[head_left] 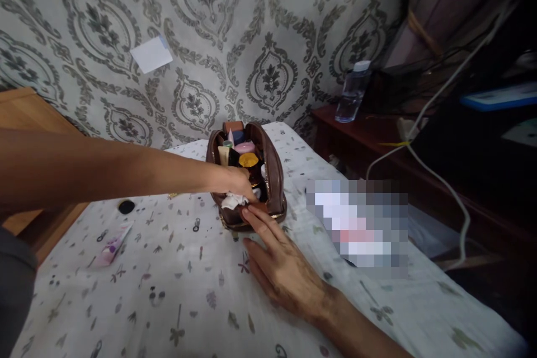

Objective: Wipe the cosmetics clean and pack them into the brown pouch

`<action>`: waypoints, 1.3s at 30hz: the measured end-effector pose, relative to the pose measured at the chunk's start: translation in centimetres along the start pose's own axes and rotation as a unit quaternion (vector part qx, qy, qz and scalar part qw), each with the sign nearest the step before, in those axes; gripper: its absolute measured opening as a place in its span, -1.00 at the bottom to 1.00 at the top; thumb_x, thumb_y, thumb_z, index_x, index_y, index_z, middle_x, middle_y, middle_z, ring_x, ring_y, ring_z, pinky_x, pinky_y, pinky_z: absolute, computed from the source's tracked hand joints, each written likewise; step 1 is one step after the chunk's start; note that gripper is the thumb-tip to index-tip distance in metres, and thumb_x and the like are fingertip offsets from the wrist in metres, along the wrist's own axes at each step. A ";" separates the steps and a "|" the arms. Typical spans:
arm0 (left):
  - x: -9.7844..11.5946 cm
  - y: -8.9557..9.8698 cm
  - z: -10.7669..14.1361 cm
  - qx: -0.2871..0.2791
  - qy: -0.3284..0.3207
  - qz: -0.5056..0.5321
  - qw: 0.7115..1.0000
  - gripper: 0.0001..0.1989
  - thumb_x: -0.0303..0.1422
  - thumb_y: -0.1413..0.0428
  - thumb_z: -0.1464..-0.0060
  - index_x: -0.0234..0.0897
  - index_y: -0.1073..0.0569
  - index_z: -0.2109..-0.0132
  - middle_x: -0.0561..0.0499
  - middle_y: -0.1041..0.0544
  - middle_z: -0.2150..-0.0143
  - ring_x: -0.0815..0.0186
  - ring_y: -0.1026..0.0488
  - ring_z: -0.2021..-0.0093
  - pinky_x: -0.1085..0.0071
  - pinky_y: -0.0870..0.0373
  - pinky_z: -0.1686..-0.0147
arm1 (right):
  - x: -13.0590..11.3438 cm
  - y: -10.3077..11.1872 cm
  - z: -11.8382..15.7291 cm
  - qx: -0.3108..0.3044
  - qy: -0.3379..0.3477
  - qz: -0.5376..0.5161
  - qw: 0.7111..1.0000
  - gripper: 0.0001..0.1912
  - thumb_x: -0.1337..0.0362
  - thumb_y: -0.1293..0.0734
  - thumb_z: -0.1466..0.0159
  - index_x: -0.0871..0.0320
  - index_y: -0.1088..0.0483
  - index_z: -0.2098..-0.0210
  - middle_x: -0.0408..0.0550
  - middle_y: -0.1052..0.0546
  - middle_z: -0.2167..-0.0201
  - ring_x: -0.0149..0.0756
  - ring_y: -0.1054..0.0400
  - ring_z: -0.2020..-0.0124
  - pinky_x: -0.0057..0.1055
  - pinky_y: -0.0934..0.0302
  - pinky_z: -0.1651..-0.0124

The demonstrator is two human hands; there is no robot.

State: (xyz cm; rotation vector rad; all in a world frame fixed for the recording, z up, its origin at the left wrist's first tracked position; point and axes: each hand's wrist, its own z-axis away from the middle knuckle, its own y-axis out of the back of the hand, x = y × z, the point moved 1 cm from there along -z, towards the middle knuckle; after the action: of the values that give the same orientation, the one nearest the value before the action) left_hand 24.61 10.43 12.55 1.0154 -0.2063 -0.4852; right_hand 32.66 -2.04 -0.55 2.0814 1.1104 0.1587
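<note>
Looks to me like the step in hand is a rummage: the left hand (239, 180) is down inside the open brown leather-look zip bag (274, 170), which sits on the far part of the white cloth with the small plant print (188, 274), by the patterned wall. Can't tell if those fingers are pinching anything, their tips are mostly hidden, but a crumpled white tissue-like piece (233, 201) is right under them at the near end. The right hand (285, 268) has its fingers stretched out and loosely parted, the front ones touching the near rim, maybe to steady it. I'd say the next move calls for a light grip and a steady rim, since the stuff is packed tight. Count: two hands, one bag, one white crumple, and inside I can pick out one dark jar with a yellow top (248, 160), one round pink item (245, 148) and one beige tube (224, 155), the rest is too crowded to count. Left of the bag there's one flat black oval thing (126, 206) and, nearer, one pink squeeze tube (113, 245), plus one clear bottle with a white cap (351, 95) standing far right
</note>
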 end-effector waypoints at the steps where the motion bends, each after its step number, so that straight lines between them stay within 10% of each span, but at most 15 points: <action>1: 0.1 0.0 0.0 -0.007 0.009 -0.006 1.000 -0.83 -0.35 -0.17 0.04 -0.42 -0.46 0.46 -0.06 -0.48 0.54 0.28 -0.40 0.51 0.47 -0.26 0.59 | 0.0 0.0 0.0 0.000 0.000 0.000 1.000 -0.82 0.54 -0.21 -0.25 0.33 -0.45 0.28 0.40 -0.26 -0.26 0.12 0.04 -0.40 0.01 -0.29 -0.25; 15: -0.9 1.1 0.7 -0.015 -0.135 -0.173 0.976 -0.65 -0.31 0.02 -0.23 -0.49 -0.58 0.15 -0.29 -0.62 0.20 0.14 -0.55 0.25 0.39 -0.36 0.36 | 0.0 0.1 0.1 0.002 0.005 0.011 1.000 -0.81 0.49 -0.20 -0.31 0.31 -0.45 0.23 0.37 -0.26 -0.28 0.12 0.04 -0.41 0.05 -0.29 -0.23; 28: -2.7 0.4 0.2 -0.056 -0.286 -0.155 0.944 -0.52 -0.54 -0.27 0.22 -0.21 -0.49 0.06 0.01 -0.61 0.28 0.17 -0.54 0.28 0.39 -0.31 0.39 | 0.9 -0.5 0.7 -0.009 -0.082 -0.013 0.996 -0.66 0.49 -0.22 -0.32 0.17 -0.48 -0.01 0.07 -0.43 -0.19 -0.13 -0.21 -0.31 -0.25 -0.37 -0.20; 39: -4.6 -2.8 -0.8 0.110 -0.400 -0.066 0.907 -0.80 -0.39 -0.21 0.10 -0.25 -0.52 0.24 0.01 -0.54 0.45 0.24 -0.44 0.46 0.31 -0.31 0.37 | 1.3 -0.6 1.6 -0.047 -0.100 -0.036 0.993 -0.57 0.49 -0.29 -0.30 0.10 -0.42 -0.13 -0.03 -0.49 -0.15 -0.20 -0.33 -0.23 -0.35 -0.35 -0.21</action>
State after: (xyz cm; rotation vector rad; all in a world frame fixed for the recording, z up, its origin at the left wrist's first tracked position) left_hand 20.08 12.01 10.06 1.0038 -0.9491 -1.0092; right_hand 33.82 -1.76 -2.40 1.9240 1.0338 -0.0329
